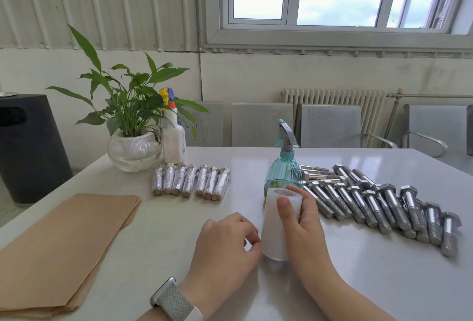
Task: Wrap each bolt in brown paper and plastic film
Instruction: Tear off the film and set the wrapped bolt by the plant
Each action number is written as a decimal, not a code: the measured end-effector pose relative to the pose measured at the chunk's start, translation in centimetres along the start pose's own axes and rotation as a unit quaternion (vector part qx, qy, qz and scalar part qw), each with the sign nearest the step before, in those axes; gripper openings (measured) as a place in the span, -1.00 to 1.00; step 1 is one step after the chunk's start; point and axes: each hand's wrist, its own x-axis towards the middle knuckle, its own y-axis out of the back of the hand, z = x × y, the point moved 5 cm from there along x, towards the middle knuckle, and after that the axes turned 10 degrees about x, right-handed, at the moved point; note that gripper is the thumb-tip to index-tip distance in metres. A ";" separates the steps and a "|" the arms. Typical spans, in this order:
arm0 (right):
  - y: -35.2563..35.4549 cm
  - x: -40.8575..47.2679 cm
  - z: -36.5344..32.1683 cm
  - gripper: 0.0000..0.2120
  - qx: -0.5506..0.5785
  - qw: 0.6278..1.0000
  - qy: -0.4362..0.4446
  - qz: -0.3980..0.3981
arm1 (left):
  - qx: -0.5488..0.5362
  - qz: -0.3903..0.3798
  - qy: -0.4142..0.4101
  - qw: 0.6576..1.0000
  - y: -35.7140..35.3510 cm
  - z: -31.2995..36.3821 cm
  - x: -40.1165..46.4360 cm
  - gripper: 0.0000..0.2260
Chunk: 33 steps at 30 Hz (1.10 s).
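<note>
My right hand [302, 221] grips a white roll of plastic film [273, 231] held upright near the table's middle, thumb across its front. The fingertips of my left hand [225, 241] are curled against the lower left side of the roll and seem to pick at the film. A stack of brown paper sheets [64, 246] lies at the left. Several bare steel bolts [378, 203] lie in a pile at the right. A row of several wrapped bolts [190, 182] lies further back, left of centre.
A teal spray bottle [284, 167] stands just behind the film roll. A potted plant in a glass bowl [134, 152] and a white spray bottle [174, 139] stand at the back left of the white table [358, 282]. Metal chairs line the far side.
</note>
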 end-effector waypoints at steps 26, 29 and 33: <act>0.8 0.3 -0.3 -0.55 0.023 1.000 -0.008 0.010 | -0.086 -0.005 0.042 0.995 0.1 -0.8 0.3 -0.82; 0.8 0.4 -0.2 -0.50 0.053 0.998 -0.026 0.024 | -0.148 -0.009 0.040 0.988 -0.2 -0.7 0.3 -0.80; 1.0 0.5 0.2 -0.30 0.125 0.986 -0.090 0.059 | -0.165 0.092 0.046 0.981 0.3 -0.1 0.0 -0.84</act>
